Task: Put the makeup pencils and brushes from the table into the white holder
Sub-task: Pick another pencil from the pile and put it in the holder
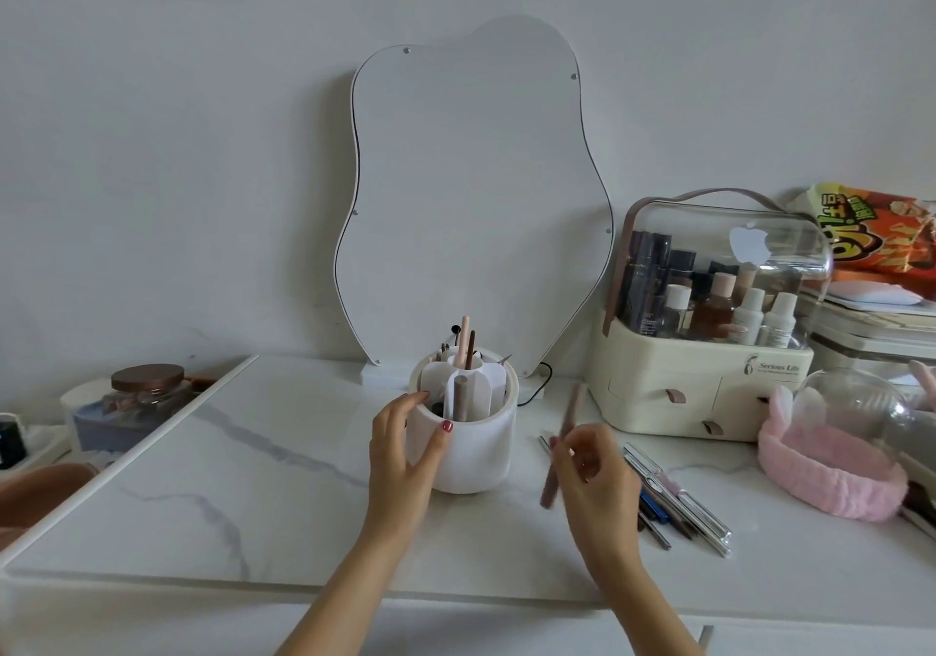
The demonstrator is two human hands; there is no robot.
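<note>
Your left hand (405, 445) wraps its grip around the white holder (468, 445), steadying it mid-table (253, 478). Your right hand (590, 473) pinches a slim, blurred pencil (562, 445) near its middle. It looks light, stiff and likely slick. More pencils and brushes (678, 498) lie just right; lift each mid-shaft.

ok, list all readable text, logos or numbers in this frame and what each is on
"Serious Life": on the cream front of the cosmetics box, beside a small figure logo. The line under it is too small to read.
Apple logo sticker, no words: on the box's clear lid.
Large yellow stylised lettering: on the orange snack bag, warped and cut off, not readable.
Labels on the bottles inside the box: too small to read.
</note>
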